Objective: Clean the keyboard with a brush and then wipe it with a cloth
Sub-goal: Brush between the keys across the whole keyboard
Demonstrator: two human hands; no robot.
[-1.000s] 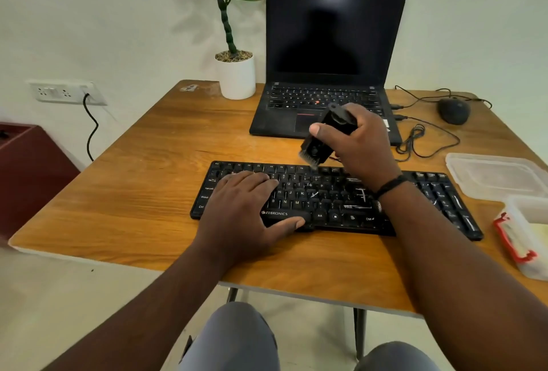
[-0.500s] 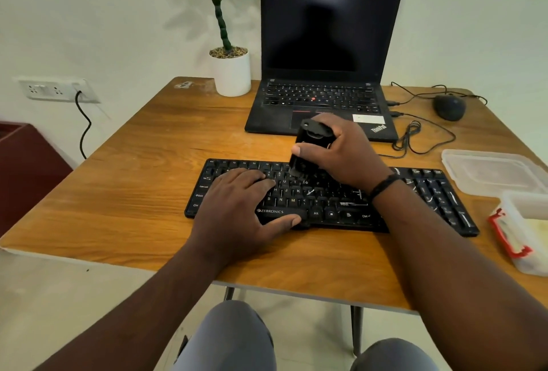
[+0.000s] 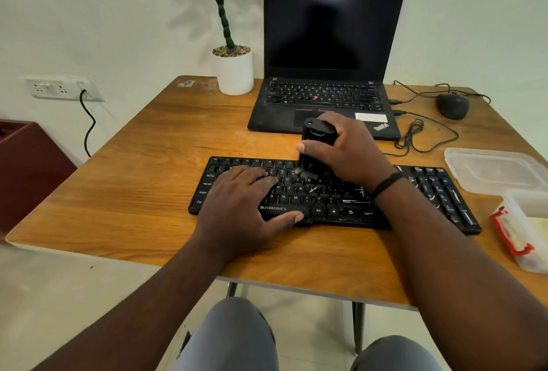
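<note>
The black keyboard [image 3: 335, 195] lies on the wooden surface [image 3: 142, 181], in front of the open laptop [image 3: 326, 74]. The left hand [image 3: 246, 201] rests flat on the left half of the keyboard, fingers straight, thumb at its front edge. The right hand [image 3: 347, 151] holds a black brush [image 3: 314, 148] upright over the upper key rows of the keyboard; the bristles touch the keys. A clear container [image 3: 495, 169] is to the right of the keyboard.
</note>
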